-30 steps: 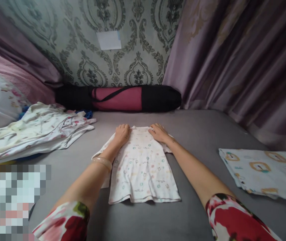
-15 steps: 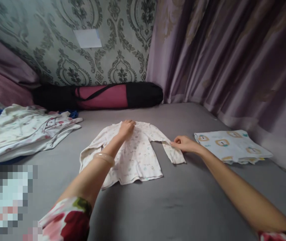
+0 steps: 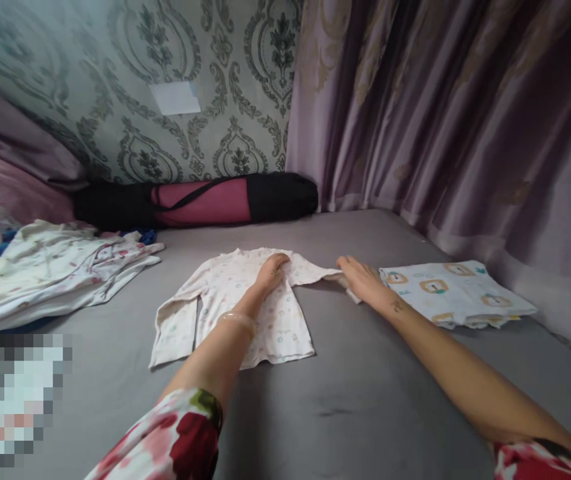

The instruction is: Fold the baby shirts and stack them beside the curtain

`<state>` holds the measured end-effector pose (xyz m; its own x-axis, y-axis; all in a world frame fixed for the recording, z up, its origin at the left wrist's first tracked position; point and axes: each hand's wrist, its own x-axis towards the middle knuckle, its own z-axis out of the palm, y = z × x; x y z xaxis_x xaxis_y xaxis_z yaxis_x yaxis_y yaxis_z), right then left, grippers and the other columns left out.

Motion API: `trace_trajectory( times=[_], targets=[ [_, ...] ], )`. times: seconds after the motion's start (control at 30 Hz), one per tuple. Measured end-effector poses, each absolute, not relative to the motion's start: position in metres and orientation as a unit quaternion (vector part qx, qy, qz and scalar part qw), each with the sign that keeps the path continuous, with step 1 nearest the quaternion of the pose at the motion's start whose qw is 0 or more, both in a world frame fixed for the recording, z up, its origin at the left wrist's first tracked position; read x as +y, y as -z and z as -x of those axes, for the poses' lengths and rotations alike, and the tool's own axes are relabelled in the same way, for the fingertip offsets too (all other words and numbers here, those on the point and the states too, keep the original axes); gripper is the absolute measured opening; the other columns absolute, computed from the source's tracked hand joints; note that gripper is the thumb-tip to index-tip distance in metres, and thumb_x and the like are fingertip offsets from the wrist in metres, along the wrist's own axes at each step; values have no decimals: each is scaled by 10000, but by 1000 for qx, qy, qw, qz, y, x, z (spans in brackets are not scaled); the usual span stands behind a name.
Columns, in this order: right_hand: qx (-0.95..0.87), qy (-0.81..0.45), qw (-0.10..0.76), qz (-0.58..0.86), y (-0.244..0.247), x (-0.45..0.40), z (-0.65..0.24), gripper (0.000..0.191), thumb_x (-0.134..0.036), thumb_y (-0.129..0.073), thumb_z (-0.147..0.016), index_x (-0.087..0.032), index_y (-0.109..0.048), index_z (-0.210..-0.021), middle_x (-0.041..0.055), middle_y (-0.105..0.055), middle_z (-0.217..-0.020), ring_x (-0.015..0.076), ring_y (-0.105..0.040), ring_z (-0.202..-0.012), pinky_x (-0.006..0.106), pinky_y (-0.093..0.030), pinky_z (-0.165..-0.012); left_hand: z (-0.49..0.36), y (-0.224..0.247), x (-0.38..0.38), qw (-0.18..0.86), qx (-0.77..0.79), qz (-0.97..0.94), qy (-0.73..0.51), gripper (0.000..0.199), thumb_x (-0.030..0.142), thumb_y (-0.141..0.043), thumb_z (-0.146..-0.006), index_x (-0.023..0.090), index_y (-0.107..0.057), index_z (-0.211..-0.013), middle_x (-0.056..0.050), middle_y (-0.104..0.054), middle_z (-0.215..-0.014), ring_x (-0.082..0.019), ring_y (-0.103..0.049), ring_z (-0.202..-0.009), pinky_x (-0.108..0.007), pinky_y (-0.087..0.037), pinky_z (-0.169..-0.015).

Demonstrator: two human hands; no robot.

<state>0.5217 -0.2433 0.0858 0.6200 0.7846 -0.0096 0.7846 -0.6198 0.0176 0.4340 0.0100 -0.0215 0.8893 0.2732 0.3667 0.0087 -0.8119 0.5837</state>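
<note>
A small white long-sleeved shirt [image 3: 230, 280] with a faint print lies spread on the grey bed sheet, collar away from me. My left hand [image 3: 271, 272] rests on its upper chest by the right shoulder, fingers bent together on the cloth. At the end of the right sleeve, my right hand [image 3: 360, 279] grips the fabric between thumb and fingers; the cuff is partly hidden under the hand. The left sleeve bends down toward me, flat on the sheet. My left forearm covers part of the shirt's lower body.
Folded white printed cloth [image 3: 458, 293] lies to the right. Heaped clothes [image 3: 65, 267] are on the left. A black and maroon long bag [image 3: 200, 202] lies along the patterned wall, beside purple curtains [image 3: 415, 113]. The lower left corner is pixelated.
My left hand has slid right from the collar toward the shoulder. My right hand has turned over the sleeve end, drawing it out straighter. The left sleeve now shows more fully.
</note>
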Motion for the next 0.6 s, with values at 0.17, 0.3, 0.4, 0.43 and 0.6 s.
trace_trajectory(
  times=[0.17,0.3,0.4,0.43,0.6],
  targets=[
    [435,-194,137,-868,-82,-253,-551,299,-48,-311,-943,-134,-565,-1077,158,-567,-1055,260,-550,-942,337,-355,-754,-432,16,-1,205,65,-955,-206,370,218,-415,-907,147,-603,-1217,-128,-586,-1310,-229,-507,-1254,-385,-381,-1104],
    [462,-135,185,-857,-53,-263,-564,339,-36,-319,-932,-138,-593,-1104,154,-582,-1076,253,-557,-968,336,-365,-788,-428,9,-15,110,92,-980,-139,495,433,-377,-970,180,-479,-1383,-128,-443,-1475,-287,-349,-1394,-460,-306,-1144],
    [436,-39,187,-879,-51,-265,-569,407,-1,-377,-887,-141,-569,-1217,159,-565,-1200,259,-543,-1085,330,-378,-845,-426,6,-19,78,101,-986,-106,552,466,-311,-988,166,-425,-1437,-133,-381,-1520,-305,-299,-1422,-455,-280,-1154],
    [421,12,183,-888,-55,-264,-573,451,6,-416,-863,-162,-555,-1257,149,-550,-1255,255,-536,-1123,324,-384,-860,-426,5,-20,72,102,-987,-102,559,467,-297,-990,161,-418,-1443,-136,-375,-1524,-306,-296,-1423,-451,-276,-1156],
    [359,151,124,-913,-81,-254,-598,477,-46,-497,-838,-255,-604,-1253,91,-619,-1246,218,-593,-1105,288,-424,-836,-426,5,-21,59,106,-986,-112,548,460,-293,-991,167,-422,-1436,-127,-402,-1509,-288,-316,-1412,-431,-281,-1151]
  ],
)
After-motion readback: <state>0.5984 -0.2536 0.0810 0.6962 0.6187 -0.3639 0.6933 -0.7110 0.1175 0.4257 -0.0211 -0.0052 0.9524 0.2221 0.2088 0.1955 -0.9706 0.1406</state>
